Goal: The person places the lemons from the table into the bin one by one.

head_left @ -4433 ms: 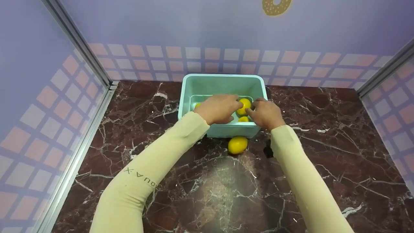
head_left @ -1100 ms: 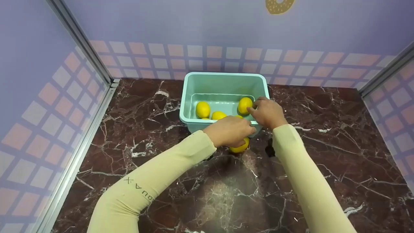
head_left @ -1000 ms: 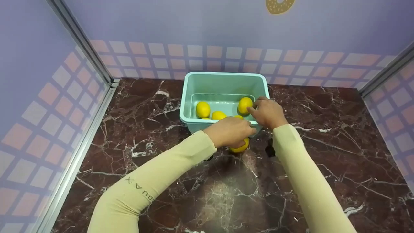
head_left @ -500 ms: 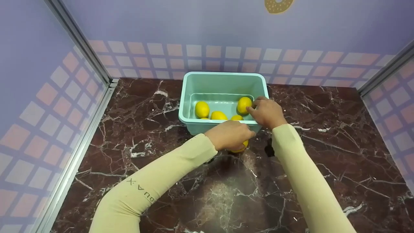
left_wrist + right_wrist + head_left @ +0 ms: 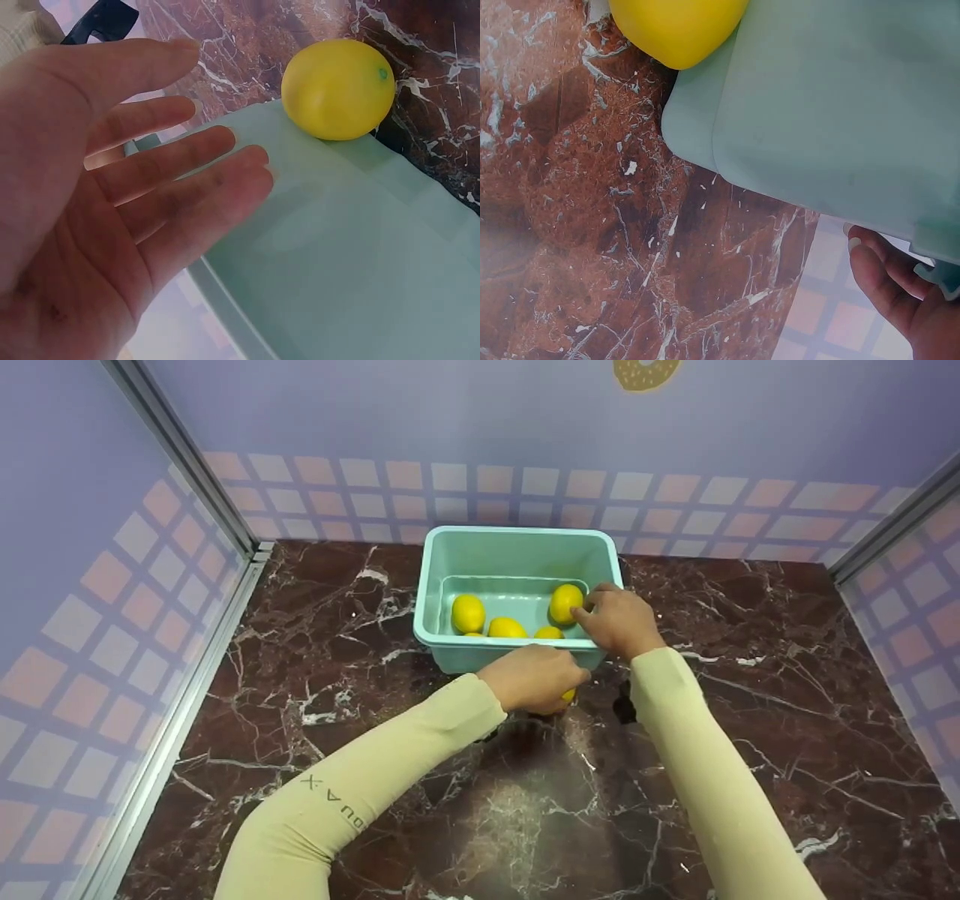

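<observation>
A light green plastic bin (image 5: 517,643) stands against the back wall with several yellow lemons (image 5: 507,628) inside. Another lemon (image 5: 568,695) lies on the tabletop just outside its front wall, mostly covered by my left hand (image 5: 534,679) in the head view. In the left wrist view, that hand's fingers are spread and loosely bent, with a gap between them and the lemon (image 5: 337,90). My right hand (image 5: 619,619) grips the bin's right rim, thumb over the inner side. The right wrist view catches its fingers (image 5: 885,281) beneath the rim, outside the wall.
The tabletop (image 5: 480,810) is dark red veined marble. A purple wall with a tile pattern (image 5: 495,478) rises close behind the bin, and a panel in a metal frame (image 5: 172,727) bounds the left side. Another panel (image 5: 892,600) bounds the right.
My left hand has come out of the bin toward me, to the lemon at the front, and lowered a little in the last second. My right hand stays on the rim.
</observation>
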